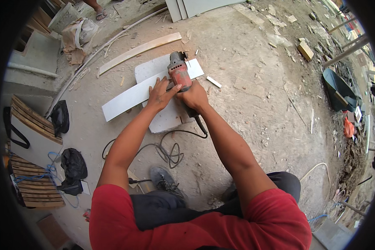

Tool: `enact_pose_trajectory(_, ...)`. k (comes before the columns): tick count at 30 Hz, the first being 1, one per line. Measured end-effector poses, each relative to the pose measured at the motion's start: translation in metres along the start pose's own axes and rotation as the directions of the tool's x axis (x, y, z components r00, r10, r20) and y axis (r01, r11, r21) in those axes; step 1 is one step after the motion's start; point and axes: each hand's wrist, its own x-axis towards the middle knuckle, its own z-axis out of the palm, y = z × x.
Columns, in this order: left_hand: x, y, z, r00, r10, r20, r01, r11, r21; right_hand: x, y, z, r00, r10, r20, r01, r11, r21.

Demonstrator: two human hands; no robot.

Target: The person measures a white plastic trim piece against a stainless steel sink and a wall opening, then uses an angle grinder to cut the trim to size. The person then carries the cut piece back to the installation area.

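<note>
My right hand [196, 95] grips the rear body of a red and grey angle grinder [180, 74]. The grinder's thin disc, seen nearly edge-on, is over the right part of a long white tile strip [126, 102]. My left hand [160, 93] presses on the strip left of the grinder, fingers spread, its thumb reaching onto the tool's body. Under the strip lies a pale, rough-edged block [165, 118] on the dusty ground. The grinder hides part of the strip. Whether the disc is spinning or touching the strip I cannot tell.
A black power cord [172, 156] loops near my shoe [164, 179]. A small white offcut [213, 82] and a long pale strip [140, 51] lie nearby. Panels [203, 7] stand at the far edge; black plastic bags [73, 168] lie left, a wheelbarrow [337, 89] right. Another person's foot [100, 13] shows upper left.
</note>
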Motion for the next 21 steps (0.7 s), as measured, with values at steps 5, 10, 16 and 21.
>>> enact_pose_trajectory(5, 0.009, 0.02, 0.0, 0.997, -0.082, 0.017, 0.082, 0.996, -0.041, 0.011, 0.007, 0.006, 1.0, -0.012, -0.022, 0.012, 1.0, -0.019)
enact_pose_trajectory(10, 0.017, 0.022, 0.004, 0.99, -0.139, -0.032, 0.138, 0.99, -0.034, 0.022, 0.012, 0.013, 0.998, -0.056, -0.03, 0.057, 0.998, 0.016)
enact_pose_trajectory(16, 0.026, 0.02, 0.007, 0.982, -0.184, -0.04, 0.18, 0.98, -0.082, 0.026, 0.011, 0.012, 0.996, -0.084, -0.034, 0.085, 0.996, 0.028)
enact_pose_trajectory(21, 0.03, 0.02, 0.012, 0.981, -0.188, -0.055, 0.184, 0.981, -0.07, 0.023, 0.01, 0.009, 0.996, -0.078, -0.037, 0.079, 0.996, 0.037)
